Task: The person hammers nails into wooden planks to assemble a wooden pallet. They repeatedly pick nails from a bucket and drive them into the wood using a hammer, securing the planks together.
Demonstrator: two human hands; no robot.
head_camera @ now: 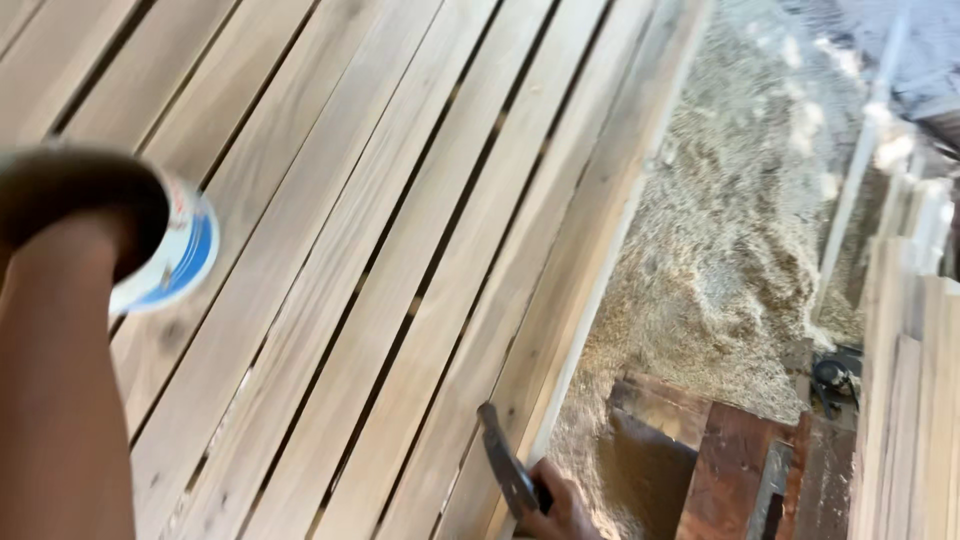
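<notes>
Container: a round white-and-blue tub (175, 255) at about nine o'clock in the view, seen end-on and tilted, its blue-rimmed face turned toward four o'clock; what it holds cannot be seen.
Left hand: the left hand (70, 205) is wrapped around the tub from the ten o'clock side, fingers curled dark over its top, with the forearm running down to the seven o'clock corner.
Right hand: the right hand (560, 510) sits at six o'clock at the bottom edge, closed around the handle of a hammer (508, 468); only the knuckles and part of the fist show.
Hammer: its dark metal head points up toward eleven o'clock from the fist and lies over the outer slats near the frame's edge; whether it touches the wood cannot be told.
Slats: pale wooden slats (400, 220) run diagonally from seven o'clock up to one o'clock, side by side with narrow dark gaps between them, filling the left and middle of the view.
Tub to hammer: the tub is well apart from the hammer, at ten o'clock from it, with several slats between.
Sawdust: a heap of sawdust (740, 200) lies on the ground at two o'clock, beyond the frame's edge.
Boards: dark reddish boards (720, 460) at five o'clock, just beside the right hand; pale upright planks (915, 400) at four o'clock.
</notes>
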